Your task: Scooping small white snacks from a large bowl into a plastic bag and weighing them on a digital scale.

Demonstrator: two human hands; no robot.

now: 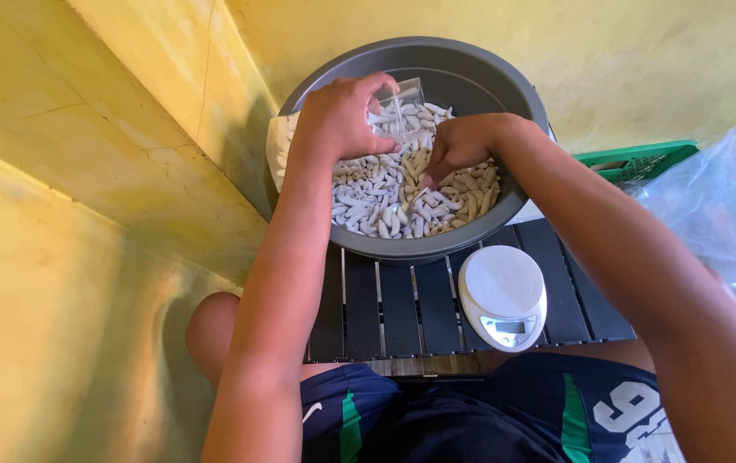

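Observation:
A big grey basin (pixel 505 81) stands on a dark slatted table (pixel 402 309) and is filled with many pale, finger-shaped snack pieces (pixel 376 201). My left hand (pixel 338 116) reaches into the basin and grips a small clear plastic bag (pixel 400 107) by its mouth, held just above the pieces. My right hand (pixel 462 146) is closed around the handle of a spoon (pixel 406 204), whose tip digs into the pieces beside the bag.
A small white digital kitchen scale (pixel 503 296) sits on the table in front of the basin. A green plastic crate (pixel 638 159) and a large clear plastic bag (pixel 715 206) lie to the right. Yellow walls (pixel 85 171) close in on the left and behind.

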